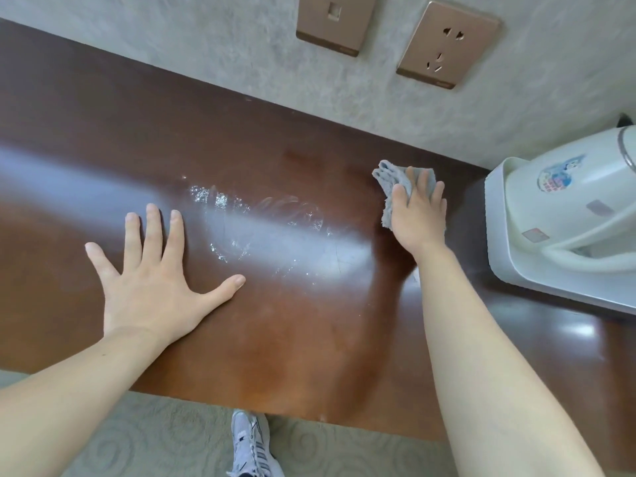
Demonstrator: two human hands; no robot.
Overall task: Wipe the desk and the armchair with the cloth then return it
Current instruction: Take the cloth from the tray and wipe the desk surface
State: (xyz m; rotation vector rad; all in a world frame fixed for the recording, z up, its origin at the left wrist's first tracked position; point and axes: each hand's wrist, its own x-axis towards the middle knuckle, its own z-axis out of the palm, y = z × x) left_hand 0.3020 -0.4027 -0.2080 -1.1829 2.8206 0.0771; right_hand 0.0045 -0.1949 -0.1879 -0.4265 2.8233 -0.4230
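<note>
The brown wooden desk [103, 139] fills most of the view. A wet streak [261, 222] shines across its middle. My right hand [418, 215] presses a grey cloth [392, 182] flat on the desk near the back right, close to the wall. The cloth sticks out past my fingers toward the wall and to the left of my palm. My left hand [155, 280] lies flat on the desk at the front left, fingers spread, holding nothing. The armchair is not in view.
A white kettle on a white tray [557, 235] stands at the desk's right end, just right of the cloth. Two bronze wall sockets [447, 43] sit above the desk's back edge. Below the front edge are pale carpet and a white shoe [251, 445].
</note>
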